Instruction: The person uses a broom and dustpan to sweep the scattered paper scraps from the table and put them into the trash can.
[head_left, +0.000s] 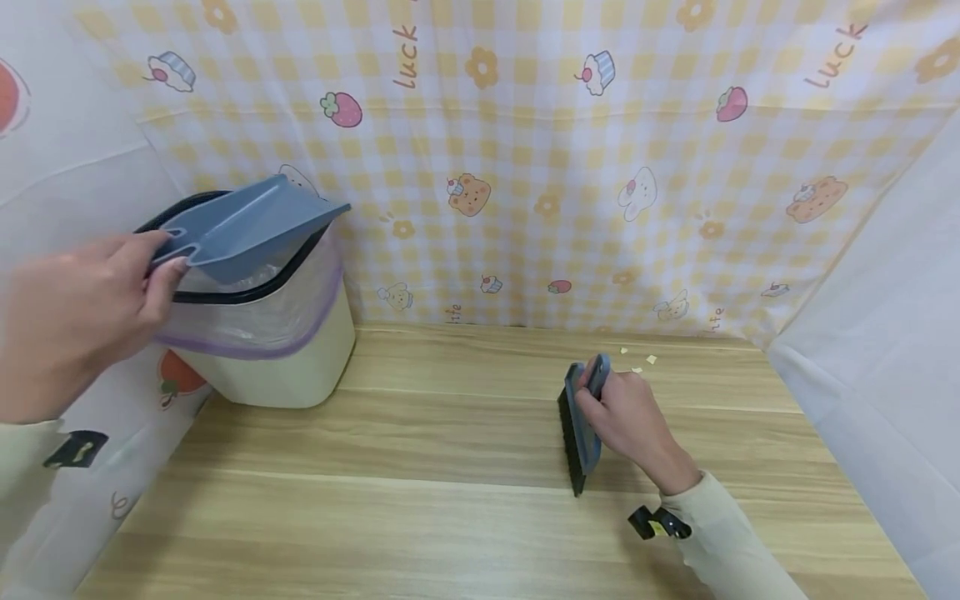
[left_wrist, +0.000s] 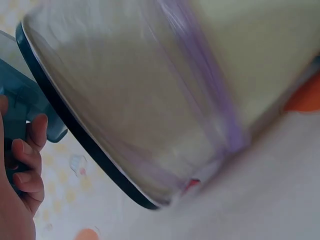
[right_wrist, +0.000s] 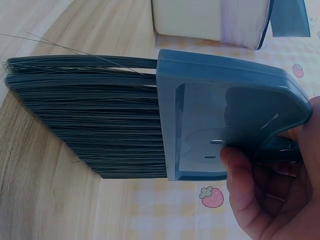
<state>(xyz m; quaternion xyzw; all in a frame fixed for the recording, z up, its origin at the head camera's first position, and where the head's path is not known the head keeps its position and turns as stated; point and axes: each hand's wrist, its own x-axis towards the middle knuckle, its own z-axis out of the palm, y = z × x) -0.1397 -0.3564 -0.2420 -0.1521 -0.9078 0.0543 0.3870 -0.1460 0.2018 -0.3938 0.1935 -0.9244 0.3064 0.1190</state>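
My left hand (head_left: 97, 304) grips the handle of a blue dustpan (head_left: 258, 218) over the mouth of a cream trash bin (head_left: 315, 367) at the left. The pan's front lip points right, across the bin's black rim (head_left: 225, 297). In the left wrist view, curled fingers (left_wrist: 32, 160) wrap the handle beside the rim. Right of centre, my right hand (head_left: 626, 417) holds a blue hand brush (head_left: 588, 417) by its handle, bristles toward the left. The right wrist view shows its dark bristles (right_wrist: 90, 115) close over the wooden tabletop and a thumb on the brush head.
A few small pale yellow scraps (head_left: 651, 359) lie on the wooden table (head_left: 450, 525) behind the right hand. A clear bag with a purple band (head_left: 277, 352) lines the bin. A yellow checked cloth (head_left: 517, 167) hangs at the back, with white cloth (head_left: 885, 333) along the right side.
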